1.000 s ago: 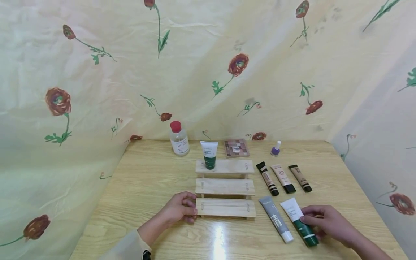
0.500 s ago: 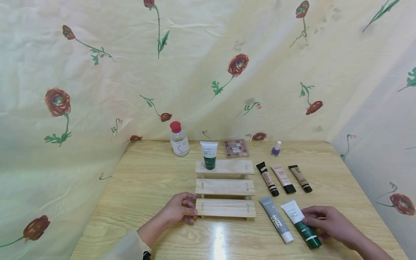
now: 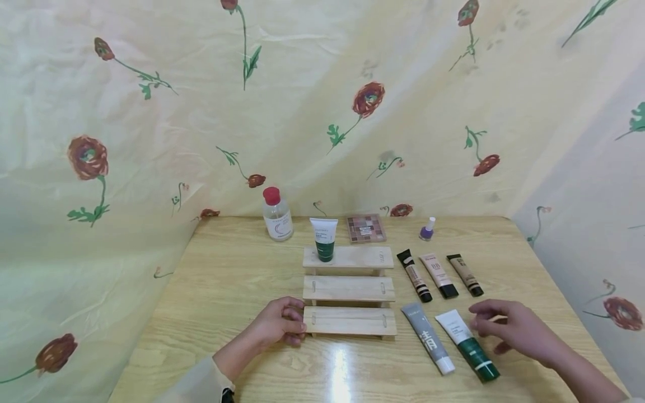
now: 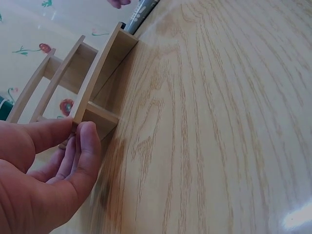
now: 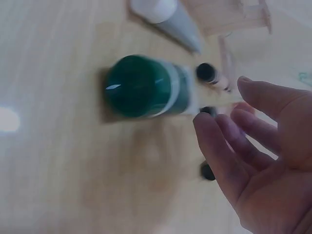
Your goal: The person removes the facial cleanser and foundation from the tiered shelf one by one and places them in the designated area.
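Note:
My left hand (image 3: 279, 323) pinches the left end of the lowest step of a three-tier wooden rack (image 3: 350, 321); the left wrist view shows thumb and fingertips on the board's corner. My right hand (image 3: 516, 330) hovers just right of a white and green squeeze tube (image 3: 467, 345) lying on the table, its fingers loosely bent and holding nothing. In the right wrist view a gap shows between the fingers and the tube's green cap (image 5: 131, 87). Left of that tube lies a grey tube (image 3: 428, 338) with a white cap. Another white and green tube (image 3: 325, 239) stands upright on the rack's top step.
Three small cosmetic tubes lie right of the rack, the middle one a pink BB tube (image 3: 439, 275). Behind stand a red-capped bottle (image 3: 278, 215) and a purple nail polish bottle (image 3: 427, 229). An eyeshadow palette (image 3: 366, 229) lies between them. Flowered cloth (image 3: 302, 112) backs the table.
My right hand has let go of the white and green tube and lifted away up and to the right. The tube has shifted slightly right and down. My left hand stays on the rack.

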